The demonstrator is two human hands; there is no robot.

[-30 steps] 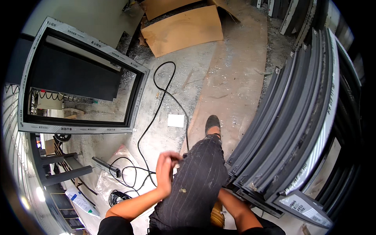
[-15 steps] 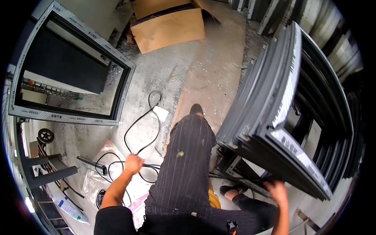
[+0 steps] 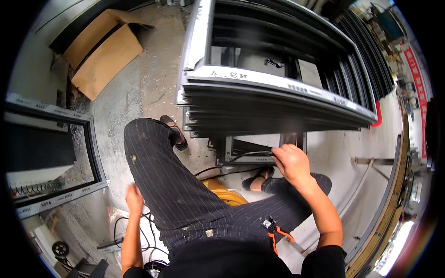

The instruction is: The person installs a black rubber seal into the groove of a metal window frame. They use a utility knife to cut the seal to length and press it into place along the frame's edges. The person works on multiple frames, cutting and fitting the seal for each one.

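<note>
Beside frames [image 3: 259, 104], right hand [image 3: 293, 162] curled, seemingly gripping cable [image 3: 252, 153]

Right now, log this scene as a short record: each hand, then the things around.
Left hand: blurred, beside the left leg of the striped trousers; nothing visibly held
Right hand: fingers curled at a black cable; exact grip unclear
Beyond right hand: stack of dark frames, pale strips on the uppermost
Far left: separate rectangular frame
Upper left: cardboard box
Over right thigh: orange-handled tool
Between legs: yellow object, partly hidden
</note>
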